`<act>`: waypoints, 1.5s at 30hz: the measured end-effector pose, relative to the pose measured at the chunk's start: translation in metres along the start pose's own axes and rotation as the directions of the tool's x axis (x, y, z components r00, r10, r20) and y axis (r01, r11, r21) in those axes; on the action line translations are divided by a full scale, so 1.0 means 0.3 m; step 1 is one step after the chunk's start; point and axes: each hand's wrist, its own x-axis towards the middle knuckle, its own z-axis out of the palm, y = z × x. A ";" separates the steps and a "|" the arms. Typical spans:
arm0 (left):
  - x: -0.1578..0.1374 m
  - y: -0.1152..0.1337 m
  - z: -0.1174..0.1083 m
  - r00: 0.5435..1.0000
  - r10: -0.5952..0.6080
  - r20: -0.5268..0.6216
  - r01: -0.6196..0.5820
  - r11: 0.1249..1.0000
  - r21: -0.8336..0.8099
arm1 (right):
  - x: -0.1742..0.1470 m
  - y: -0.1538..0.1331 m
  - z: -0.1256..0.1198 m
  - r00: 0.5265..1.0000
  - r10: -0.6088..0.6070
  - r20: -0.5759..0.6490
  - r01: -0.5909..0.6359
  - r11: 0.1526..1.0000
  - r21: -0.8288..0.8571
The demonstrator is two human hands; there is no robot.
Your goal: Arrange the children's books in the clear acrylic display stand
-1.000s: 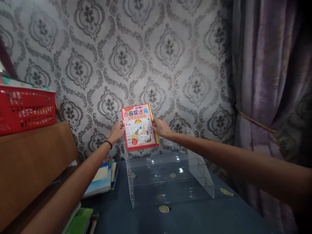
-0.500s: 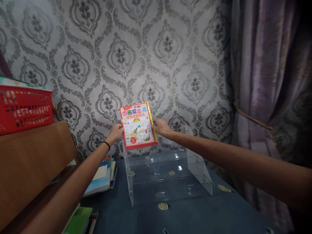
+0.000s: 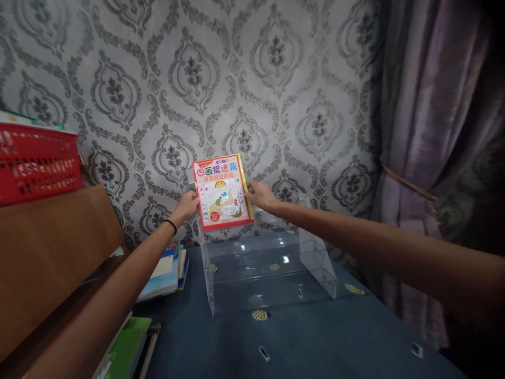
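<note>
A children's book point(image 3: 223, 197) with a red-bordered, colourful cover stands almost upright, tilted slightly, at the top back of a clear acrylic tiered rack point(image 3: 256, 271). My left hand point(image 3: 187, 206) grips the book's left edge, its thumb and fingers closed there. On the opposite edge, my right hand point(image 3: 261, 195) pinches the book from the right. A yellow strip shows along the book's right side. Whether its lower edge rests on the rack's top tier, I cannot tell. Through the rack's transparent tiers the dark blue cloth shows.
Several books point(image 3: 163, 276) lie left of the rack, and a green book point(image 3: 128, 342) lies nearer. A red plastic basket point(image 3: 39, 163) sits on a brown wooden piece point(image 3: 59, 247) at left. Patterned wallpaper is behind; a purple curtain point(image 3: 418, 131) hangs at right. Blue cloth point(image 3: 315, 337) covers the table.
The whole scene has shifted slightly upward in view as the camera moved. Both hands keep their hold on the book, which stays over the back of the rack.
</note>
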 end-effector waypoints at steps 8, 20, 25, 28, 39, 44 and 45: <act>-0.016 0.008 -0.003 1.000 -0.023 0.013 0.024 0.999 -0.043 | 0.001 0.008 0.007 1.000 -0.021 0.016 0.021 1.000 0.009; -0.042 -0.002 0.007 1.000 0.010 -0.005 -0.011 1.000 -0.028 | -0.009 0.020 0.025 0.999 -0.033 0.002 0.033 0.998 0.048; -0.021 -0.027 0.003 0.992 0.052 -0.119 -0.046 0.998 0.046 | -0.027 0.018 0.018 0.999 -0.033 -0.030 0.036 0.997 0.075; -0.013 -0.036 0.000 0.988 0.070 -0.137 -0.058 0.995 0.087 | -0.034 0.020 0.019 0.998 -0.033 -0.046 0.037 0.997 0.072; -0.014 -0.052 -0.012 0.986 0.102 -0.132 -0.079 0.983 0.168 | -0.038 0.012 0.026 0.999 -0.024 -0.035 0.025 0.999 0.045; -0.010 -0.054 -0.016 0.987 0.105 -0.125 -0.082 0.980 0.181 | -0.046 0.003 0.016 1.000 0.000 -0.026 0.001 0.999 0.054; -0.009 -0.055 -0.017 0.987 0.105 -0.123 -0.081 0.980 0.182 | -0.046 0.001 0.014 1.000 0.009 -0.024 -0.007 0.998 0.055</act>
